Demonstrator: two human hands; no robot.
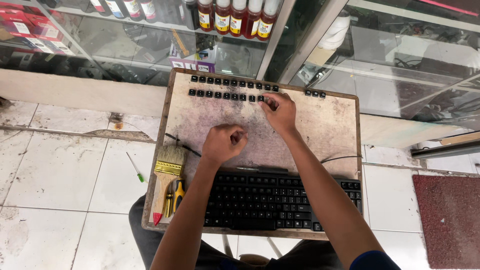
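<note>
Surface: worn board (pixel 330 125) on lap, tiled floor around.
Keycaps (pixel 225 87): two rows along board's far edge.
Right hand (pixel 280 112): fingers pinched on row-end keycap.
Left hand (pixel 224 142): fisted mid-board; contents unseen.
Keyboard (pixel 280 202): at near edge.
Brush (pixel 167 175): at left edge.

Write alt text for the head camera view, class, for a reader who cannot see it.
A person's right hand touches the end of two rows of loose black keycaps on a worn wooden board, while the left hand rests closed mid-board. Nearer lies a black computer keyboard, with a yellow-bristled wooden paintbrush at its left.
</note>
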